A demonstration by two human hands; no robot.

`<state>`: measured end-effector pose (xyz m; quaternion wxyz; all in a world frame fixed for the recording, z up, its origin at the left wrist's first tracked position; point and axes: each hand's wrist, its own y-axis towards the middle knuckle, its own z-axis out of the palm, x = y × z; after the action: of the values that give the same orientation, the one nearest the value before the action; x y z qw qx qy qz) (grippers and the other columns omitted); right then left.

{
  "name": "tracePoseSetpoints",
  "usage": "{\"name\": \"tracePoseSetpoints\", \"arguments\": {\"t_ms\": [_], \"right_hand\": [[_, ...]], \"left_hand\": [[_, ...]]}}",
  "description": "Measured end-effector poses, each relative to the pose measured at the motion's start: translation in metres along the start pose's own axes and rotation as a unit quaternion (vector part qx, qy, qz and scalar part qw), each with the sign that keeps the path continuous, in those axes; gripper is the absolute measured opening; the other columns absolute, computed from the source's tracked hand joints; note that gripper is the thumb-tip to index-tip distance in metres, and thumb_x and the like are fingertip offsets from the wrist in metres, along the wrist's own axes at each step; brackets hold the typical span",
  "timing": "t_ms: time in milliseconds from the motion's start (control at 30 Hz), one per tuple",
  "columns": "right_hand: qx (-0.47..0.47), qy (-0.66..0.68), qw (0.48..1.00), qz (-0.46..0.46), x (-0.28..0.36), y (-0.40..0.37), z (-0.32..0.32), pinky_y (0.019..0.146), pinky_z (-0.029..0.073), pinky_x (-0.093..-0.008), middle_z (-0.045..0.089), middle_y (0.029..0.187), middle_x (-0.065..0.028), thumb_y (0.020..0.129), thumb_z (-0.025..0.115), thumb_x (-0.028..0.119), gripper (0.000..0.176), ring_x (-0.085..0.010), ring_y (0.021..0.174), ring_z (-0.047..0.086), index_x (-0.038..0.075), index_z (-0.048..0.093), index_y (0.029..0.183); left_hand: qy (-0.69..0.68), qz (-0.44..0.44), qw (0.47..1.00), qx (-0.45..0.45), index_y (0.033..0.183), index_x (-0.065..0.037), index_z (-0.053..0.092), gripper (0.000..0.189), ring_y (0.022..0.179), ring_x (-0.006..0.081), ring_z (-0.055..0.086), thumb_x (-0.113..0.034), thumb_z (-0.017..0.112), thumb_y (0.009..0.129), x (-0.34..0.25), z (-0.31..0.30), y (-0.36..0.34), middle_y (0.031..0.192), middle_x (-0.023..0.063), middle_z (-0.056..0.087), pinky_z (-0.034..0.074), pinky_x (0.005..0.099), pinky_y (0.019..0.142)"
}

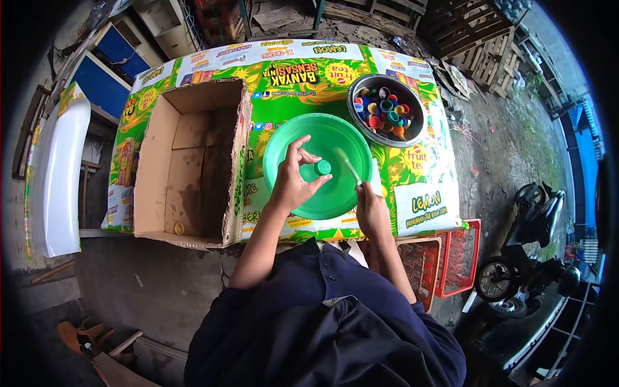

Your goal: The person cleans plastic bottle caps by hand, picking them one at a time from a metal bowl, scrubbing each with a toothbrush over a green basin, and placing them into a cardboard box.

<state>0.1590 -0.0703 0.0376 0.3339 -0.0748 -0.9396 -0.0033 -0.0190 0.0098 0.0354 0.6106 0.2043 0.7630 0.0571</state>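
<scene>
Over the green basin [293,132], my left hand [298,177] holds a green bottle cap [323,168] between thumb and fingers. My right hand [373,205] is closed around the handle of a small brush [349,166], whose pale green head points toward the cap without touching it. The black bowl [419,132], full of coloured caps [393,116], stands behind and to the right of the basin. On the left, a cardboard box [184,142] lies open, with one yellowish cap [179,228] near its front edge.
A printed fruit tea sheet [419,187] covers the table. Red and brown crates [463,258] of bottles stand below its front right edge. A motorbike [529,251] is farther right. Wooden pallets [474,48] lie behind, and a white curved panel [64,174] is at the left.
</scene>
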Motion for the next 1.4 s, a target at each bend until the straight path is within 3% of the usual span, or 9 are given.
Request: {"name": "tracePoseSetpoints", "arguments": {"t_ms": [133, 267, 367, 500, 633, 967, 1133, 1267, 1400], "right_hand": [[0.030, 0.043, 0.996, -0.074, 0.020, -0.016, -0.006, 0.051, 0.037, -0.0532, 0.054, 0.060, -0.0253, 0.091, 0.043, 0.021, 0.017, -0.0443, 0.057, 0.054, 0.005, 0.046, 0.098], [-0.008, 0.062, 0.998, 0.001, 0.007, -0.008, -0.003, 0.049, 0.039, -0.0513, 0.055, 0.060, -0.0235, 0.091, 0.044, 0.019, 0.015, -0.0436, 0.056, 0.054, 0.006, 0.047, 0.097], [0.002, 0.026, 0.996, -0.085, 0.015, -0.024, 0.001, 0.048, 0.039, -0.0506, 0.055, 0.060, -0.0228, 0.092, 0.043, 0.018, 0.015, -0.0425, 0.054, 0.054, 0.005, 0.047, 0.096], [-0.012, 0.042, 0.999, 0.014, -0.001, -0.012, 0.004, 0.049, 0.040, -0.0506, 0.054, 0.060, -0.0235, 0.091, 0.045, 0.019, 0.015, -0.0432, 0.058, 0.055, 0.005, 0.047, 0.098], [0.017, 0.023, 0.996, -0.089, 0.013, -0.021, 0.006, 0.048, 0.040, -0.0509, 0.054, 0.058, -0.0239, 0.091, 0.044, 0.019, 0.015, -0.0423, 0.057, 0.055, 0.005, 0.046, 0.095], [-0.008, 0.010, 1.000, -0.014, -0.001, -0.010, -0.003, 0.048, 0.039, -0.0502, 0.055, 0.060, -0.0228, 0.090, 0.045, 0.017, 0.014, -0.0418, 0.054, 0.054, 0.005, 0.047, 0.096], [-0.002, 0.060, 0.997, -0.043, 0.005, -0.024, 0.001, 0.049, 0.039, -0.0509, 0.054, 0.059, -0.0237, 0.091, 0.044, 0.017, 0.016, -0.0421, 0.055, 0.054, 0.004, 0.047, 0.099], [-0.008, 0.088, 0.996, -0.033, 0.011, -0.020, 0.003, 0.050, 0.040, -0.0514, 0.054, 0.059, -0.0235, 0.091, 0.044, 0.017, 0.015, -0.0423, 0.057, 0.055, 0.004, 0.047, 0.097], [-0.002, 0.058, 0.998, -0.033, 0.012, -0.011, 0.000, 0.050, 0.039, -0.0510, 0.055, 0.060, -0.0234, 0.090, 0.045, 0.017, 0.015, -0.0423, 0.057, 0.055, 0.004, 0.047, 0.098]], "left_hand": [[-0.011, 0.001, 1.000, -0.006, 0.130, 0.000, 0.028, 0.083, 0.088, 0.0198, 0.060, -0.001, 0.077, 0.063, -0.004, -0.001, -0.001, 0.081, 0.0079, 0.055, 0.047, 0.0337, 0.087], [-0.013, -0.003, 1.000, -0.019, 0.131, 0.001, 0.027, 0.083, 0.088, 0.0199, 0.060, 0.000, 0.075, 0.064, 0.000, 0.002, -0.002, 0.082, 0.0084, 0.055, 0.047, 0.0332, 0.087], [-0.019, 0.000, 1.000, -0.022, 0.131, 0.001, 0.026, 0.084, 0.087, 0.0197, 0.060, 0.000, 0.075, 0.064, 0.002, 0.003, -0.002, 0.082, 0.0086, 0.055, 0.047, 0.0330, 0.086], [-0.015, -0.008, 0.999, -0.034, 0.133, 0.001, 0.024, 0.087, 0.087, 0.0200, 0.059, -0.001, 0.076, 0.064, 0.001, 0.002, -0.003, 0.082, 0.0089, 0.055, 0.048, 0.0333, 0.086], [0.006, 0.003, 1.000, -0.030, 0.134, 0.000, 0.023, 0.089, 0.085, 0.0214, 0.060, -0.001, 0.075, 0.063, 0.002, 0.005, -0.004, 0.081, 0.0103, 0.055, 0.048, 0.0333, 0.083], [-0.086, -0.010, 0.994, -0.066, 0.134, 0.000, 0.022, 0.086, 0.085, 0.0192, 0.060, -0.003, 0.075, 0.067, 0.006, 0.011, -0.005, 0.085, 0.0096, 0.056, 0.049, 0.0313, 0.081], [-0.422, -0.248, 0.871, -0.034, 0.130, -0.003, 0.036, 0.047, 0.094, 0.0128, 0.056, -0.015, 0.056, 0.088, 0.011, 0.014, -0.004, 0.104, 0.0049, 0.056, 0.043, 0.0253, 0.081], [-0.465, -0.293, 0.835, 0.016, 0.118, -0.008, 0.052, 0.029, 0.095, 0.0100, 0.054, -0.021, 0.049, 0.092, 0.012, 0.021, -0.011, 0.107, 0.0028, 0.058, 0.042, 0.0240, 0.079], [-0.464, -0.269, 0.842, 0.055, 0.118, -0.008, 0.051, 0.029, 0.095, 0.0105, 0.054, -0.022, 0.048, 0.092, 0.009, 0.018, -0.011, 0.109, 0.0033, 0.058, 0.042, 0.0245, 0.079]]}}
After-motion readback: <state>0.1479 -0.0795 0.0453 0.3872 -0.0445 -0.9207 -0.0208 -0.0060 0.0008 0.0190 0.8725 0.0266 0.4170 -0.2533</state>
